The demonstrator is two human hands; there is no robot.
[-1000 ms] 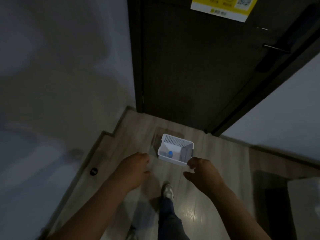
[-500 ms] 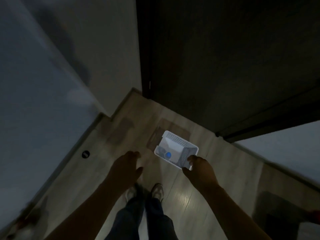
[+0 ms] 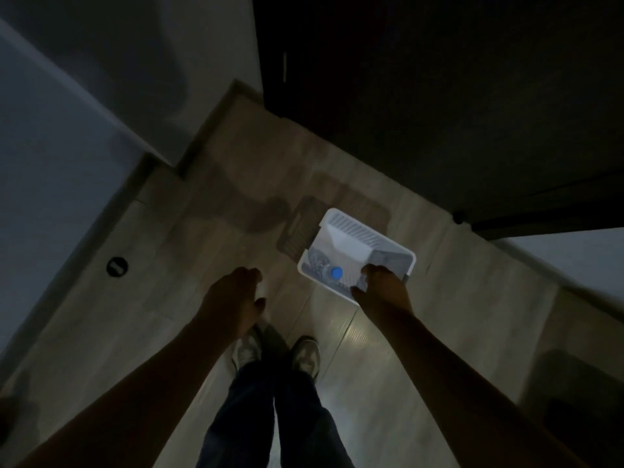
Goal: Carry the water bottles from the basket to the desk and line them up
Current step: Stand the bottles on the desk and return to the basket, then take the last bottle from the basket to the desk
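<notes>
Reach has closed: my right hand (image 3: 383, 287), short of the basket (image 3: 351, 228) a second ago, now lies over its near rim beside the blue-capped bottle (image 3: 332, 273) inside, grip unclear, my left hand (image 3: 236, 295) loose and empty, so the first pickup looks next.

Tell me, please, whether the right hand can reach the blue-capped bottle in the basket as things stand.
Probably yes: the right hand is at the basket's near edge, beside the blue-capped bottle, and nothing covers the basket or lies between them.
</notes>
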